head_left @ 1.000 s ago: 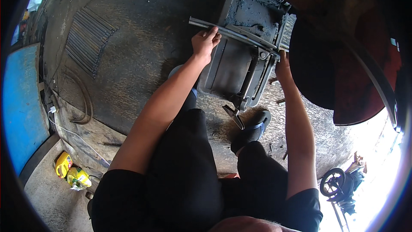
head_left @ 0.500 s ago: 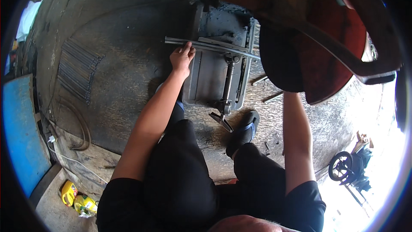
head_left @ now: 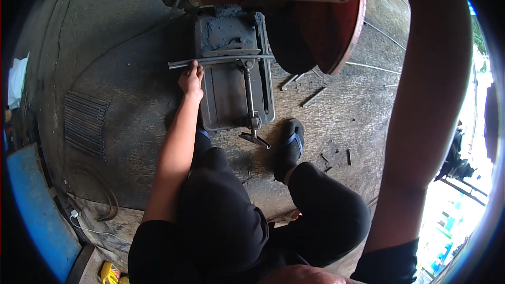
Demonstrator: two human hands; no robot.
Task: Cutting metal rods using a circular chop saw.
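Note:
My left hand [head_left: 192, 78] pinches a thin metal tube [head_left: 181, 64] near its left end. The tube lies crosswise over the dark base [head_left: 226, 94] of a cut-off saw, between the fence plate [head_left: 231, 52] and the screw clamp [head_left: 248, 84]. Its right end reaches toward the dark cutting disc [head_left: 292, 47] under the red guard [head_left: 344, 37]. My right forearm [head_left: 439, 58] rises along the right side to the upper edge, by the saw's raised head. The right hand there is dark and cut off, so its fingers cannot be made out.
A row of cut rods [head_left: 87, 123] lies on the floor at left. Short tube pieces [head_left: 314, 97] are scattered right of the saw. My sandalled foot [head_left: 292, 142] stands near the clamp handle [head_left: 255, 139]. A blue panel [head_left: 42, 210] and yellow container [head_left: 110, 272] are at lower left.
The view has shifted, so the saw base sits further left. The saw head and red guard appear higher, and my right arm now reaches up past them. My left hand still holds the tube.

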